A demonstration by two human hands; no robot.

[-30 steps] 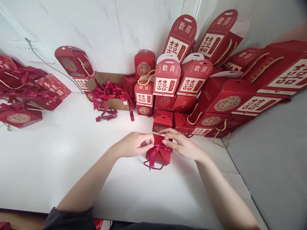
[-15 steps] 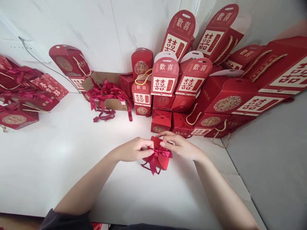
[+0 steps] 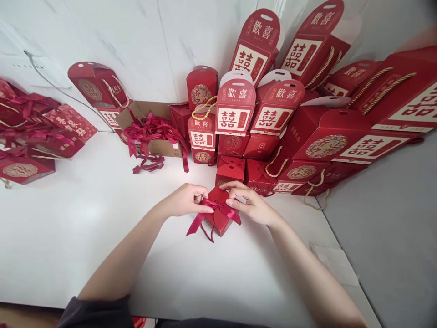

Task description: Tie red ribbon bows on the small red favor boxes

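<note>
A small red box with a dark cord handle sits on the white table. Across its top lies a shiny crimson ribbon tied in a bow. On the left side of the box, my left hand pinches the ribbon between thumb and forefinger. At the right, my right hand has its thumb and fingers closed on the right part of the bow, the other fingers reaching over the box's far edge.
Many red gift boxes are stacked behind and to the right. A cardboard box of crimson ribbons stands back left, with a dark cord before it. More red boxes lie far left on the white table.
The small box has turned and shifted slightly left and away. My left hand has moved left and up with the ribbon, whose tail now points left; my right hand has followed slightly.
</note>
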